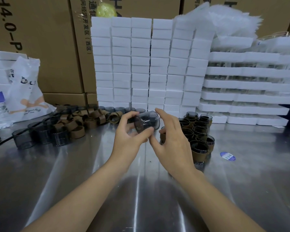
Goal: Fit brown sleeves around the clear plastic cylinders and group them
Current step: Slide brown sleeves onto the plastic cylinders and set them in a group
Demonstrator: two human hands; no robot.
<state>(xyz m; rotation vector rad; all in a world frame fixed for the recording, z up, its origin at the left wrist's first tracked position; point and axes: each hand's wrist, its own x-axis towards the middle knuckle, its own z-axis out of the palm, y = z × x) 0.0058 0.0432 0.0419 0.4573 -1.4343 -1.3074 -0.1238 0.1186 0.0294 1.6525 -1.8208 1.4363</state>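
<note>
You're at the fitting step: your left hand [131, 136] grips a bare cylinder [146, 122] tilted above the tabletop [141, 190], while your right hand [172, 144] spreads beside it, maybe pinching a sleeve [162, 138] (I cannot tell), which must next slide on squarely.

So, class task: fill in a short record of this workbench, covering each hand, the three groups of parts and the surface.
Left hand: grips a clear cylinder tipped on its side
Right hand: close beside that cylinder; a brown sleeve shows behind its fingers, hold unclear
Loose sleeves: heaped at left
Bare cylinders: standing at far left, in front of the heap
Sleeved cylinders: upright cluster at right
Surface: shiny metal table
</note>
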